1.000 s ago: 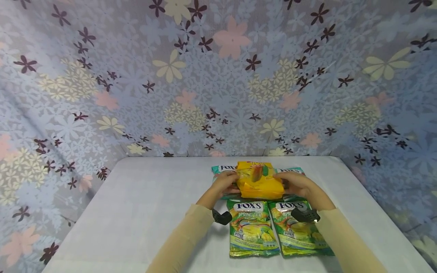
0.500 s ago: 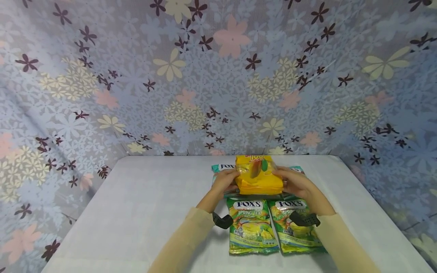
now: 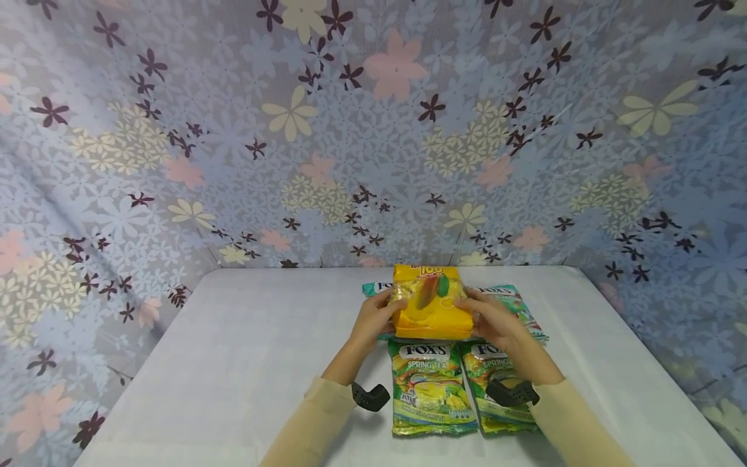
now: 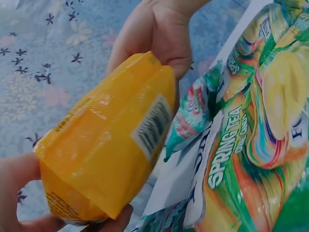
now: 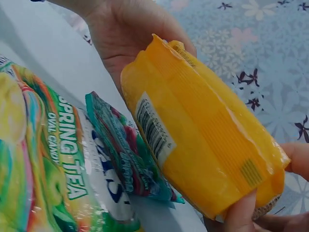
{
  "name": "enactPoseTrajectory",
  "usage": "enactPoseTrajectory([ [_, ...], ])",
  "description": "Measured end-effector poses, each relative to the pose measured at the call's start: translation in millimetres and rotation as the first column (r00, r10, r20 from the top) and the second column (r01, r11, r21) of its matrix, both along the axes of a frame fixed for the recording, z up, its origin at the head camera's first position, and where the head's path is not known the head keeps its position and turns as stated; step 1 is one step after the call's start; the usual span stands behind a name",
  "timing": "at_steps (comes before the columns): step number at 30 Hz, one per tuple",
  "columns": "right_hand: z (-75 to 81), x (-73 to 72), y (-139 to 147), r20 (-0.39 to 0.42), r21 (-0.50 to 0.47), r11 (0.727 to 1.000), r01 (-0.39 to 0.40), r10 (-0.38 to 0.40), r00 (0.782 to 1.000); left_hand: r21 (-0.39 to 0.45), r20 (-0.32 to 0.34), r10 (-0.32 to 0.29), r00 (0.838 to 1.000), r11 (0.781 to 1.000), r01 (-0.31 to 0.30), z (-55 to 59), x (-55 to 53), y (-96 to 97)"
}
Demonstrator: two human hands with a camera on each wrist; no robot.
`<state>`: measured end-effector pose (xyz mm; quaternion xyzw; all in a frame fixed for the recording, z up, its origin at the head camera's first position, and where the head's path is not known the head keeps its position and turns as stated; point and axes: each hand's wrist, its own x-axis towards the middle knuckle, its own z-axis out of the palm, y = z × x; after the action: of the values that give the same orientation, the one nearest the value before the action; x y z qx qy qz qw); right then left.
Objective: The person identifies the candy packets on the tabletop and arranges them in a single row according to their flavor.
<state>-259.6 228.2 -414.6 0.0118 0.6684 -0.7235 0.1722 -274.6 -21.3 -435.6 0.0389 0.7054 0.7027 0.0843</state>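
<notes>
A yellow candy bag with a mango picture [image 3: 432,306] is gripped at both sides, raised over the back row of bags. My left hand [image 3: 371,319] holds its left side, with the thumb on the front. On the opposite side, my right hand [image 3: 495,319] holds it the same way. Both wrist views show the underside of the yellow bag [image 4: 106,140] with a barcode, apart from the bags below. Beneath and behind it lie teal Fox's bags, one at the left [image 3: 378,287] and one at the right [image 3: 521,308], both partly covered.
Two green Fox's Spring Tea bags lie side by side in front, a left one [image 3: 433,395] and a right one [image 3: 503,395] partly under my right wrist. All rest on a white table [image 3: 233,363]. A flowered cloth [image 3: 373,130] hangs behind.
The yellow bag has been lifted, then shifted left with both hands gripping it. More of the right teal bag shows. The green bags stay in place.
</notes>
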Motion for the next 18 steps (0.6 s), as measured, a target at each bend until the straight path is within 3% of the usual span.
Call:
enactPoseTrajectory([
  [5, -2.4, 6.3, -7.4, -0.041, 0.017, 1.0, -0.026, 0.026, 0.999, -0.005, 0.015, -0.009, 1.0, 1.0, 0.009, 0.6, 7.3, -12.5],
  [7, -2.1, 8.8, -11.2, -0.057, 0.025, 0.999, -0.027, 0.029, 0.998, -0.013, 0.017, -0.015, 1.0, 1.0, 0.015, 10.3, 16.1, -17.0],
  [11, -3.8, 12.7, -18.0, -0.094, 0.021, 1.0, -0.019, 0.021, 0.995, -0.032, 0.021, -0.021, 1.0, 0.999, 0.021, 12.5, 18.7, -23.6],
  [14, -6.9, 15.9, -22.1, -0.122, 0.016, 1.0, -0.015, 0.017, 0.992, -0.036, 0.016, -0.023, 1.0, 0.999, 0.024, 2.1, 14.1, -28.6],
  [18, -9.2, 20.1, -27.3, -0.148, 0.049, 0.999, -0.022, 0.029, 0.989, -0.038, -0.005, -0.039, 0.999, 0.999, 0.039, -3.3, 15.7, -36.8],
])
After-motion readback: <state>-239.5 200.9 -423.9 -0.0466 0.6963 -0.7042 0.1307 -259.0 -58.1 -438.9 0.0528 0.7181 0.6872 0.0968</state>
